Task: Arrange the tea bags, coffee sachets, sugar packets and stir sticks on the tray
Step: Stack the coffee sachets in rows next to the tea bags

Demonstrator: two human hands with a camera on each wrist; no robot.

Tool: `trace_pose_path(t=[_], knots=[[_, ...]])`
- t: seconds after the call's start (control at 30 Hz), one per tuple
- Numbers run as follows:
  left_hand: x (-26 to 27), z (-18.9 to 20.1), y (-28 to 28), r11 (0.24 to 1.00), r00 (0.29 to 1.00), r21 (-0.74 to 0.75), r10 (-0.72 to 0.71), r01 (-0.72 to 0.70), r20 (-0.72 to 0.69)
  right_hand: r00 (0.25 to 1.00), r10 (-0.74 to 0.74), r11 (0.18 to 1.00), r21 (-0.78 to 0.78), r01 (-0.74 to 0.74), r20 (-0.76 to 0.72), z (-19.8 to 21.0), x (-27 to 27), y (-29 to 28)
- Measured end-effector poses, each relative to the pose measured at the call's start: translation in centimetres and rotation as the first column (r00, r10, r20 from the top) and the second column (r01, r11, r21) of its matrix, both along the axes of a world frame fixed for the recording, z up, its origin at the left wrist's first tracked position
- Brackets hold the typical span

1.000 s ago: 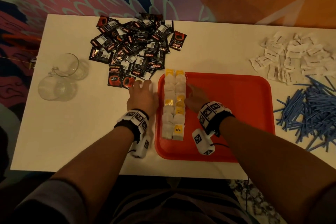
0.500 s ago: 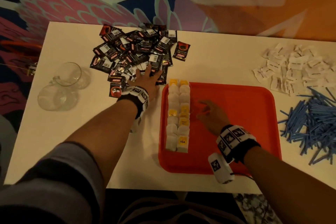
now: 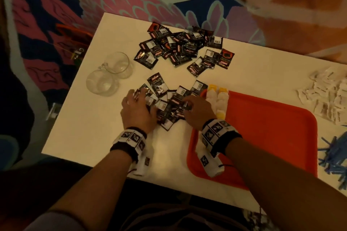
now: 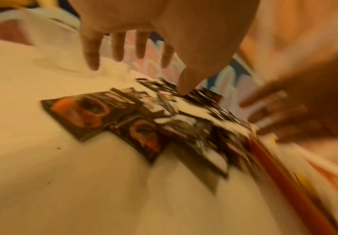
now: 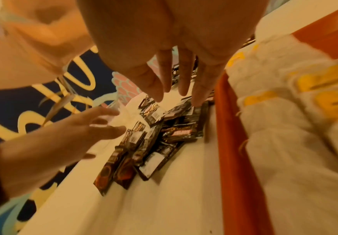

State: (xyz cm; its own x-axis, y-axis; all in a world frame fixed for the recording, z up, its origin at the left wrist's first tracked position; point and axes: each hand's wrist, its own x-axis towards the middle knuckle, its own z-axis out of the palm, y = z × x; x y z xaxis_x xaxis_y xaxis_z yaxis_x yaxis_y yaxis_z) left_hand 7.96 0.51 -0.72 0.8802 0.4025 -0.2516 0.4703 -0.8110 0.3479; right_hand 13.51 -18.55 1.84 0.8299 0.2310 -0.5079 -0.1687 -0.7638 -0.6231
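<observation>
Both my hands lie on a small bunch of coffee sachets (image 3: 169, 105) on the white table (image 3: 93, 129), just beside the left rim of the red tray (image 3: 262, 137). My left hand (image 3: 138, 111) is spread with straight fingers on the left side of the bunch, and my right hand (image 3: 199, 113) is spread on its right side; neither one grasps a sachet, they only press and gather. The bigger heap of sachets (image 3: 180, 47) stays further back on the table. The tea bags (image 3: 218, 99) already stand in two rows along the left edge of the tray. The sugar packets (image 3: 326, 95) and the blue stir sticks (image 3: 332, 154) are at the right, not yet on the tray. I think the risk is here: my right hand is very near the tea bag rows, so a wide move could push them out of line, and the glossy sachets can slip and spread when I squeeze them together. Two glass cups (image 3: 110, 75) are close on the left and could be knocked. The right wrist view shows the tray rim between sachets and tea bags clearly, which the head view partly hides under my hand; the left wrist view is blurred.
</observation>
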Motion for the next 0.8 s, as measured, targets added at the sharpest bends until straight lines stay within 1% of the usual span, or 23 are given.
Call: trace_pose_path(t=[0.03, 0.07, 0.1, 0.13, 0.17, 0.23, 0.27, 0.37, 0.4, 0.43, 0.53, 0.63, 0.73, 0.8], knots=[[-0.1, -0.1, 1.1, 0.986, 0.984, -0.058, 0.153, -0.158, -0.093, 0.998, 0.05, 0.997, -0.05, -0.051, -0.023, -0.4, 0.2, 0.9], [-0.1, -0.2, 2.1, 0.956, 0.948, -0.102, 0.252, -0.275, -0.197, 0.994, 0.098, 0.989, -0.109, -0.102, -0.041, -0.8, 0.5, 1.7], [0.0, -0.3, 2.8, 0.932, 0.914, -0.132, 0.292, -0.338, -0.28, 0.988, 0.141, 0.972, -0.179, -0.15, -0.062, -1.4, 0.6, 2.4], [0.0, -0.5, 3.2, 0.92, 0.9, -0.157, 0.297, -0.359, -0.319, 0.982, 0.172, 0.951, -0.245, -0.187, -0.085, -1.8, 0.7, 3.0], [0.0, -0.7, 3.3, 0.916, 0.903, -0.185, 0.287, -0.357, -0.32, 0.975, 0.188, 0.931, -0.295, -0.214, -0.116, -2.5, 0.6, 3.5], [0.2, -1.0, 2.6, 0.904, 0.921, -0.259, 0.263, -0.339, -0.287, 0.968, 0.2, 0.908, -0.343, -0.242, -0.154, -3.4, 0.0, 4.3], [0.4, -1.2, 2.0, 0.901, 0.93, -0.29, 0.244, -0.322, -0.276, 0.966, 0.211, 0.903, -0.35, -0.25, -0.146, -3.8, -0.4, 4.6], [0.7, -1.7, -0.2, 0.904, 0.954, -0.348, 0.164, -0.247, -0.252, 0.948, 0.307, 0.886, -0.336, -0.318, -0.086, -4.6, -1.7, 5.9], [0.8, -2.0, -0.8, 0.904, 0.959, -0.362, 0.146, -0.23, -0.245, 0.942, 0.329, 0.886, -0.323, -0.333, -0.067, -4.9, -1.9, 6.2], [0.8, -2.2, -1.3, 0.901, 0.961, -0.373, 0.137, -0.221, -0.239, 0.946, 0.323, 0.899, -0.302, -0.318, -0.034, -4.7, -2.1, 6.4], [1.0, -2.7, -2.0, 0.871, 0.964, -0.429, 0.162, -0.241, -0.212, 0.971, 0.235, 0.955, -0.198, -0.223, 0.043, -3.6, -1.9, 6.4], [1.2, -2.8, -2.3, 0.814, 0.959, -0.508, 0.224, -0.283, -0.175, 0.987, 0.163, 0.983, -0.085, -0.163, -0.007, -3.0, -1.7, 5.8], [1.6, -2.4, -2.4, 0.745, 0.917, -0.535, 0.328, -0.398, -0.227, 0.994, 0.09, 0.995, -0.031, -0.092, -0.057, -2.8, -1.8, 5.8], [1.9, -2.3, -2.2, 0.75, 0.904, -0.504, 0.343, -0.428, -0.256, 0.995, 0.077, 0.997, -0.028, -0.078, -0.059, -3.0, -1.8, 5.6]])
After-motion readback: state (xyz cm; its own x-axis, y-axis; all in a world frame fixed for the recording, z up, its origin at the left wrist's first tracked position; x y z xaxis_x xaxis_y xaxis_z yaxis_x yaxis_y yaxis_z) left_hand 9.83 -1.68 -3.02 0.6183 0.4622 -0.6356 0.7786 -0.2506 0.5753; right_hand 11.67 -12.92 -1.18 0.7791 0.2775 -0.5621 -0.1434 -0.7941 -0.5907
